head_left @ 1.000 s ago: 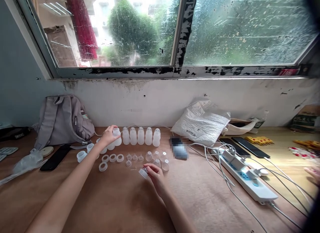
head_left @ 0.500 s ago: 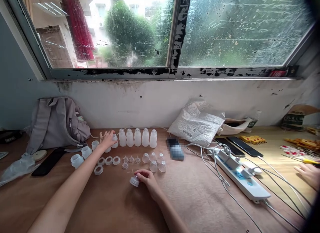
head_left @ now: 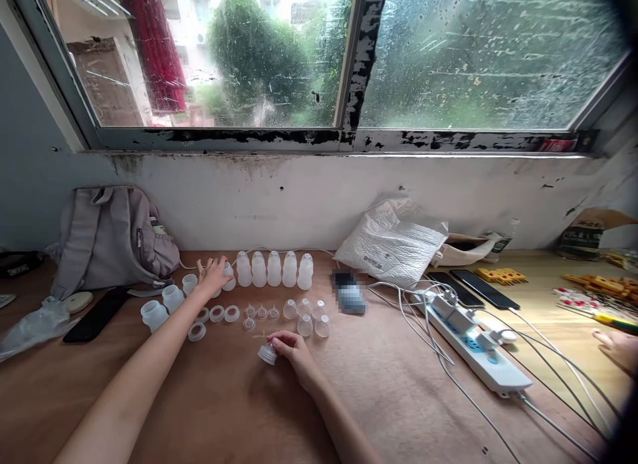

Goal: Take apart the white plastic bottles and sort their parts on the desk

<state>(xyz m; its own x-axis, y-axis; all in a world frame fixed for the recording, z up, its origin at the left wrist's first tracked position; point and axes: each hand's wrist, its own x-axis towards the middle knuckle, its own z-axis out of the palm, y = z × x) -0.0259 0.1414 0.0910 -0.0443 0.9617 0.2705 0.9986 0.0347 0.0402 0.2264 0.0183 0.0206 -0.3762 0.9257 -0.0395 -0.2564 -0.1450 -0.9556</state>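
Note:
My left hand [head_left: 212, 275] is stretched to the back left, its fingers bent and apart over the row of bottles. Beside its thumb stands a frosted baby bottle [head_left: 228, 282]; the hand partly hides other bottle bodies. Close to me, my right hand [head_left: 292, 352] pinches a clear bottle teat in a screw ring [head_left: 267, 353] above the table. Just beyond lie loose white screw rings [head_left: 232, 314], small clear teats [head_left: 262, 312] and clear domed caps [head_left: 304, 326]. Several capped bottles [head_left: 274, 269] stand upright in a row, and open bottle bodies [head_left: 153, 314] stand left of my forearm.
A grey backpack [head_left: 112, 241], a black phone [head_left: 97, 314] and a plastic bag [head_left: 37, 328] lie left. To the right are a silver padded bag [head_left: 391, 241], a white power strip [head_left: 478, 351] with trailing cables, and another person's hand [head_left: 618, 348] at the edge.
The view has shifted slightly. My left hand stays over the bottles, and my right hand keeps the teat and ring at about the same spot.

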